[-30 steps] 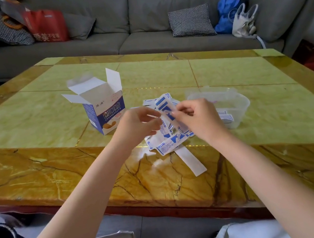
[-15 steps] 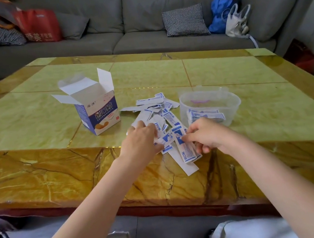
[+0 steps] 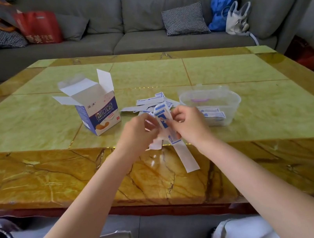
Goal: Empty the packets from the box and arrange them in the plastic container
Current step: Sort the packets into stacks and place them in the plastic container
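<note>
An open blue-and-white box (image 3: 100, 115) stands on the table, its flaps up. Right of it lies a loose pile of white-and-blue packets (image 3: 149, 101). My left hand (image 3: 140, 134) and my right hand (image 3: 189, 124) are raised over the pile and together pinch a small stack of packets (image 3: 163, 122) held upright between them. One long white packet (image 3: 187, 158) lies on the table below my hands. The clear plastic container (image 3: 230, 96) sits just right of my right hand, with a few packets (image 3: 213, 113) lying inside it.
The yellow marble table (image 3: 29, 122) has a red-brown front edge near my knees. A grey sofa (image 3: 136, 19) behind it carries a checked cushion (image 3: 184, 19), a red bag (image 3: 40, 27) and a blue and a white bag (image 3: 232, 14).
Half a second ago both hands were down on the pile gathering packets. They have since lifted, holding a stack of packets upright between them.
</note>
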`<state>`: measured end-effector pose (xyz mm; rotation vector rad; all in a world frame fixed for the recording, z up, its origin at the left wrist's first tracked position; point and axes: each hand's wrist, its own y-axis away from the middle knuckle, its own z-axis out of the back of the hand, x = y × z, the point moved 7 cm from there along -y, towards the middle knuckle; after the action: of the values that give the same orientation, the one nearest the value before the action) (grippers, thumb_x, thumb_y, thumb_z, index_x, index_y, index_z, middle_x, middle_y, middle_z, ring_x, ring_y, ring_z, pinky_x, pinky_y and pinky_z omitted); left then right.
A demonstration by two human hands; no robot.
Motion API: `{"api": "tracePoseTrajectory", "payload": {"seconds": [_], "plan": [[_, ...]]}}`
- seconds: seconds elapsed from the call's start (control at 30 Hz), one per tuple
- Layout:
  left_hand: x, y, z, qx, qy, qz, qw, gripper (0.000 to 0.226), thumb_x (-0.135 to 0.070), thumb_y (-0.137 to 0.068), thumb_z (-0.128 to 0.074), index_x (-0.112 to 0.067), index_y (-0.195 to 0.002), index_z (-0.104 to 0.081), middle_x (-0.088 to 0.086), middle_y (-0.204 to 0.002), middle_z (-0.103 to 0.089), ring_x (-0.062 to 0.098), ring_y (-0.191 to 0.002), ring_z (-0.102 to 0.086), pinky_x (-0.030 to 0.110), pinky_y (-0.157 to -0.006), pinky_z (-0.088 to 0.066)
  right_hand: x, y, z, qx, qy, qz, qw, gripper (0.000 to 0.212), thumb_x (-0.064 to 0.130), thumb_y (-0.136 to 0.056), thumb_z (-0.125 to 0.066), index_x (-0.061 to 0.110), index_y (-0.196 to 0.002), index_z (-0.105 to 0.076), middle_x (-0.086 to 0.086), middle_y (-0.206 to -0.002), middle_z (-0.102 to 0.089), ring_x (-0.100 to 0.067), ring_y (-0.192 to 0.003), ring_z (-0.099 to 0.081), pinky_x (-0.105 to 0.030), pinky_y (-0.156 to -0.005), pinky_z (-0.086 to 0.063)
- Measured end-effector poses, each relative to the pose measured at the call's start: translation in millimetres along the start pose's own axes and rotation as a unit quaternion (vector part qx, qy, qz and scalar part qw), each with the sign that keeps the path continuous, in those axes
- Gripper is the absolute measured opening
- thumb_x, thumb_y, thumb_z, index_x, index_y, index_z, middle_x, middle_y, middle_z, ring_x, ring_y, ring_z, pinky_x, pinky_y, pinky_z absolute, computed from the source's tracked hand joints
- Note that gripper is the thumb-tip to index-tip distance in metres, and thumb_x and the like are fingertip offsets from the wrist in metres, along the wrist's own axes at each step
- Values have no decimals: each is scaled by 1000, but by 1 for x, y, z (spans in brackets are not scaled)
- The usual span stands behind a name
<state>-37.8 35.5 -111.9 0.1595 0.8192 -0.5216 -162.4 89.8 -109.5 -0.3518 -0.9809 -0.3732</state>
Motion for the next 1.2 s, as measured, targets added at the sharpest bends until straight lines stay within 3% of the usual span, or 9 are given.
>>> {"api": "tracePoseTrajectory", "payload": {"seconds": [0.13, 0.2, 0.4, 0.57, 0.73, 0.83, 0.93, 1.07, 1.2], "plan": [[-22, 0, 16, -65, -161, -167, 971, 40, -11, -86, -60, -12, -125, -53, 2, -124, -51, 16, -87, -57, 24, -74, -43, 18, 1, 12, 1, 13, 74, 997, 13, 14, -87, -62, 15, -90, -49, 2, -81, -64, -15, -69, -61, -31, -58, -50], [-27, 1, 17, -70, -149, -193, 967, 29, -14, -86, -62, -8, -114, -62, 5, -116, -58, 13, -78, -54, 24, -70, -43, 21, 3, 14, 13, 24, 88, 996, 17, 14, -87, -62, 14, -95, -48, 2, -82, -64, -16, -67, -62, -35, -60, -52], [-8, -3, 38, -121, -26, -79, 989, 8, -20, -82, -67, -13, -85, -71, -5, -72, -65, 8, -66, -56, 5, -58, -41, 23, 1, 41, -95, -33, 109, 989, 3, 10, -85, -62, 13, -87, -61, -2, -79, -68, 2, -47, -53, -26, -56, -48], [16, -2, 41, -119, 239, 72, 961, 11, -16, -86, -64, -7, -91, -66, 1, -71, -66, 9, -58, -60, 16, -62, -57, 6, 4, 42, -76, -253, -44, 963, 11, 7, -89, -57, 13, -81, -61, -4, -63, -55, -9, -47, -41, -16, -38, -30], [-20, 3, 13, -1, 100, -57, 993, 8, -12, -86, -61, -13, -86, -68, 0, -78, -71, 12, -68, -68, 23, -67, -57, 8, 14, 8, 37, -352, -114, 928, 9, 6, -89, -57, 11, -83, -59, -6, -72, -60, -6, -45, -46, -14, -33, -23], [-29, 4, 3, 17, -51, -134, 990, 12, -12, -85, -60, -16, -92, -69, -5, -86, -69, 8, -75, -64, 16, -69, -51, 13, 8, 27, -19, -260, -60, 963, 4, 8, -91, -55, 11, -92, -58, -4, -63, -56, -6, -43, -43, -16, -41, -34], [-16, 1, -6, 30, -191, -137, 971, 29, -22, -85, -62, -19, -114, -61, -1, -111, -64, 13, -98, -59, 25, -85, -49, 22, 4, 42, -54, 2, 55, 997, 11, 11, -91, -55, 8, -101, -58, 2, -75, -63, -12, -59, -57, -28, -57, -51], [6, -5, -21, 91, -290, -92, 948, 52, -32, -82, -65, -21, -130, -46, 0, -125, -50, 20, -111, -51, 31, -93, -45, 7, 10, 17, 52, 360, 111, 925, 13, 7, -92, -47, 9, -85, -59, -7, -81, -61, -24, -72, -58, -33, -58, -45], [7, -8, -21, 87, -233, -54, 967, 40, -23, -82, -66, -19, -120, -53, 1, -113, -62, 16, -94, -55, 28, -80, -47, -11, 11, 6, 99, 404, 93, 905, 21, 8, -90, -48, 13, -104, -64, -9, -100, -64, -27, -89, -61, -28, -64, -41]]}}
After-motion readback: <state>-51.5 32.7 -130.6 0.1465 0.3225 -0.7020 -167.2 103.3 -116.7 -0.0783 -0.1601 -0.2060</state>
